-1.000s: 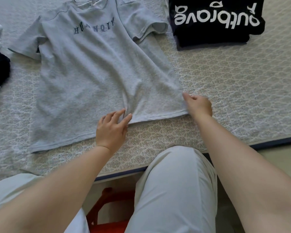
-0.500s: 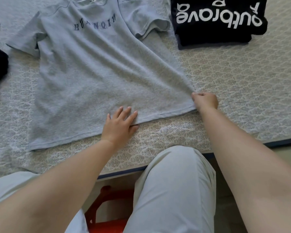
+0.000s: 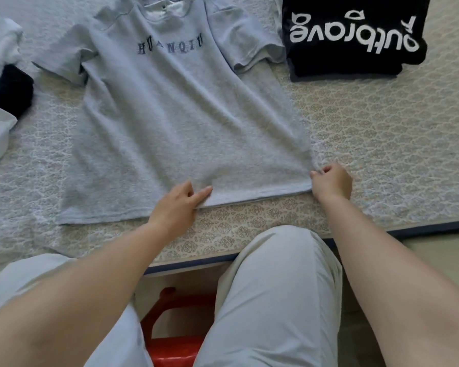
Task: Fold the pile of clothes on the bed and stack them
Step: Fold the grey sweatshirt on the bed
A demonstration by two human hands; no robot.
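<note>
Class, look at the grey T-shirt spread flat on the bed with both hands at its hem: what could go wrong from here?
1. The right sleeve of the grey printed T-shirt lies creased; folding now may trap the wrinkle.
2. The left hand holds the hem mid-way, the right hand its corner, so the free left corner may drag crooked.
3. Swinging it could nudge the folded black lettered shirt.

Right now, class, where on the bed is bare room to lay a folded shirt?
Bare bedcover lies right of the grey shirt, below the black folded stack. The left edge is crowded by the white and black pile.
</note>
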